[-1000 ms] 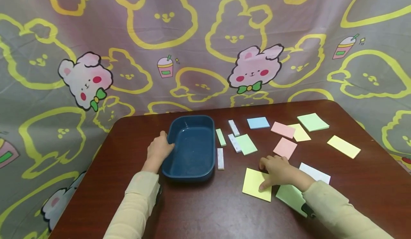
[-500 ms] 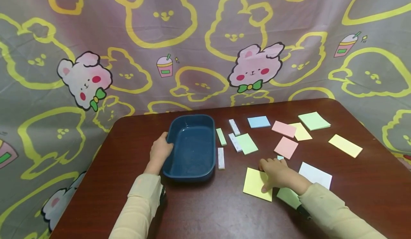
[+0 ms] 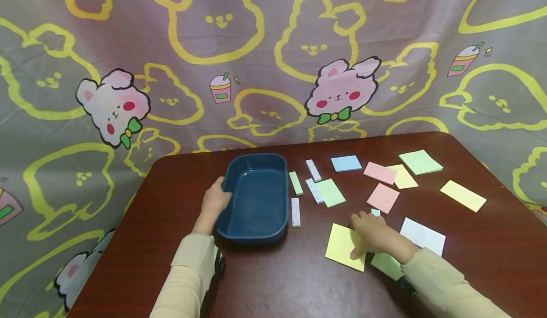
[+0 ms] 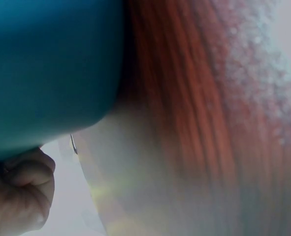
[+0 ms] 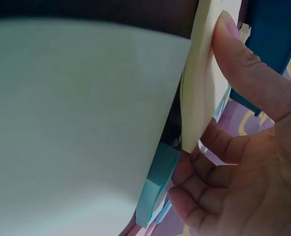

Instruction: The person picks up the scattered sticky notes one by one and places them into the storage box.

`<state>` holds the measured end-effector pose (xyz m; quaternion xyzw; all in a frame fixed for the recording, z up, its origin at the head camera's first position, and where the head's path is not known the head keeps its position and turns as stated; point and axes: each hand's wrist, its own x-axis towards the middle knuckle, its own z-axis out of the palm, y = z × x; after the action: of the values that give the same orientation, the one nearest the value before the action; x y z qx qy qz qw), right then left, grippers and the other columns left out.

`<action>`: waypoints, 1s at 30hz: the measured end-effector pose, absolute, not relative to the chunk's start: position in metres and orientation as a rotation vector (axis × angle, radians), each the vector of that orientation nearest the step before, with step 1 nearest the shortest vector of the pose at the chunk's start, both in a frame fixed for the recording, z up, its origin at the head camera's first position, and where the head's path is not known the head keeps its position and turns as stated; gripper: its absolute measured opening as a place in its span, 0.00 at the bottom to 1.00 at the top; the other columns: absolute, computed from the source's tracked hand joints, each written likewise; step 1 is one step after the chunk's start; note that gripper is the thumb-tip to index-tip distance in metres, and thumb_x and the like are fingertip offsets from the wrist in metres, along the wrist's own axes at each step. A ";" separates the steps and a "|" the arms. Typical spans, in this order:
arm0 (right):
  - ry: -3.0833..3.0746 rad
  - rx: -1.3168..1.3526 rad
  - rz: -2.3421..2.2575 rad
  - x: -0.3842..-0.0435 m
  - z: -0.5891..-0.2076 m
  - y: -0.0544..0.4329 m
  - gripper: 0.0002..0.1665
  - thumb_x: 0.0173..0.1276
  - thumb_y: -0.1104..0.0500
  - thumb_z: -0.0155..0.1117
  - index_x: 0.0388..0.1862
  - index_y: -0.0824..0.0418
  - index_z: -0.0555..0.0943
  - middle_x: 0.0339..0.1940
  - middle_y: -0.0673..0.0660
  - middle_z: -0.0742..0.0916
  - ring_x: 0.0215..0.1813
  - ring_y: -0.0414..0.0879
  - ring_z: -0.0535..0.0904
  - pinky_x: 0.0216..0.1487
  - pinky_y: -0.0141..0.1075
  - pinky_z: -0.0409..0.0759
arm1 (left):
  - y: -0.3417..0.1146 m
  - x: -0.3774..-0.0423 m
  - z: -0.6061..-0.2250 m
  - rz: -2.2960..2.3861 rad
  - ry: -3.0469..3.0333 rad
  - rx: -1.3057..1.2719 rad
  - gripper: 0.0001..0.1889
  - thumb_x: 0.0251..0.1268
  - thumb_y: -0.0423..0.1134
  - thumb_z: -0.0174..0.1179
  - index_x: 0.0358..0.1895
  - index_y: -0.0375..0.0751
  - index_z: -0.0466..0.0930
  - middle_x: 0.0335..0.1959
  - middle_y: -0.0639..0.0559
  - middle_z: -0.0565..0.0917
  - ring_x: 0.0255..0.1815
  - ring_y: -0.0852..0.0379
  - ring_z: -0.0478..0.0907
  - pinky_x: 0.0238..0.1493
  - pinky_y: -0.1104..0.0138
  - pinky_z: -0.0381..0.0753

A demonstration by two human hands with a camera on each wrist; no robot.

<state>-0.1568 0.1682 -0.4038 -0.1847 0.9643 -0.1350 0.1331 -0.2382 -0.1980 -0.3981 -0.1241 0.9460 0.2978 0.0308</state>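
Note:
My left hand [image 3: 215,199] grips the left wall of a deep blue rectangular tray [image 3: 258,204], thumb over the rim; nothing lies inside the tray. In the left wrist view its curled fingers [image 4: 29,182] show below the tray. Over a square yellow sticky note pad [image 3: 339,247] is my right hand [image 3: 373,235]. The right wrist view shows the thumb [image 5: 243,64] on the pad's upper face and the other fingers bent at its edge, pinching it. A small teal pad [image 5: 157,182] lies right by the fingertips. Beneath the right wrist is a green pad [image 3: 386,265], partly hidden.
Between tray and right hand lie several narrow strip pads [image 3: 296,212] and a light green pad [image 3: 331,192]. Farther back are blue [image 3: 346,163], pink [image 3: 383,198] and yellow [image 3: 463,195] pads. A white pad [image 3: 423,235] sits beside the right forearm. Patterned cloth [image 3: 265,71] hangs behind the table.
The right hand has shifted slightly over the yellow pad, and a small light blue pad now shows behind its knuckles. The left hand stays on the tray.

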 end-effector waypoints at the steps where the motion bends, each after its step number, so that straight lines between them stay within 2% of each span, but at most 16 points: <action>1: 2.799 -0.537 -0.396 -0.156 -0.404 0.169 0.36 0.33 0.51 0.83 0.35 0.64 0.72 0.29 0.56 0.75 0.34 0.49 0.70 0.36 0.45 0.67 | -0.198 -0.238 -0.398 0.919 2.913 -0.383 0.26 0.64 0.34 0.50 0.67 0.39 0.64 0.59 0.32 0.76 0.55 0.35 0.76 0.52 0.46 0.74; 6: 2.764 -0.503 -0.486 -0.154 -0.402 0.169 0.35 0.36 0.54 0.83 0.34 0.63 0.68 0.24 0.53 0.73 0.29 0.47 0.68 0.30 0.40 0.66 | -0.199 -0.238 -0.398 0.919 2.919 -0.372 0.27 0.63 0.34 0.49 0.67 0.39 0.63 0.59 0.32 0.76 0.55 0.35 0.76 0.53 0.46 0.74; 11: 2.724 -0.452 -0.575 -0.153 -0.403 0.169 0.35 0.38 0.58 0.81 0.38 0.63 0.66 0.22 0.53 0.74 0.26 0.47 0.69 0.29 0.39 0.67 | -0.199 -0.238 -0.396 0.923 2.916 -0.363 0.27 0.63 0.34 0.49 0.67 0.39 0.63 0.59 0.32 0.76 0.54 0.35 0.76 0.52 0.46 0.74; 17: 2.786 -0.567 -0.490 -0.154 -0.402 0.167 0.34 0.37 0.57 0.81 0.42 0.68 0.75 0.31 0.56 0.80 0.34 0.48 0.74 0.35 0.42 0.74 | -0.198 -0.237 -0.397 0.928 2.900 -0.358 0.27 0.63 0.33 0.49 0.67 0.38 0.63 0.60 0.32 0.76 0.54 0.36 0.76 0.53 0.46 0.74; 20: 2.826 -0.581 -0.485 -0.153 -0.398 0.164 0.26 0.39 0.59 0.81 0.36 0.65 0.78 0.28 0.54 0.80 0.31 0.46 0.73 0.32 0.40 0.73 | -0.197 -0.236 -0.396 0.939 2.894 -0.359 0.27 0.63 0.33 0.49 0.67 0.37 0.63 0.60 0.31 0.75 0.55 0.35 0.76 0.53 0.46 0.74; 25: 2.828 -0.599 -0.635 -0.151 -0.386 0.161 0.09 0.52 0.65 0.72 0.26 0.61 0.78 0.21 0.49 0.79 0.25 0.40 0.69 0.26 0.33 0.68 | -0.198 -0.236 -0.395 0.939 2.886 -0.363 0.26 0.65 0.33 0.48 0.68 0.38 0.62 0.60 0.31 0.75 0.56 0.36 0.75 0.54 0.46 0.74; 30: 2.785 -0.679 -0.718 -0.152 -0.373 0.157 0.05 0.55 0.66 0.69 0.23 0.59 0.81 0.19 0.45 0.78 0.23 0.36 0.65 0.25 0.30 0.64 | -0.199 -0.236 -0.395 0.921 2.882 -0.363 0.27 0.65 0.34 0.48 0.69 0.39 0.61 0.61 0.32 0.74 0.55 0.36 0.75 0.53 0.46 0.74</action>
<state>-0.1522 0.1567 -0.3726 -0.2288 0.9383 -0.2418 0.0932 -0.2356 -0.1990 -0.3946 -0.1191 0.9447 0.3019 0.0473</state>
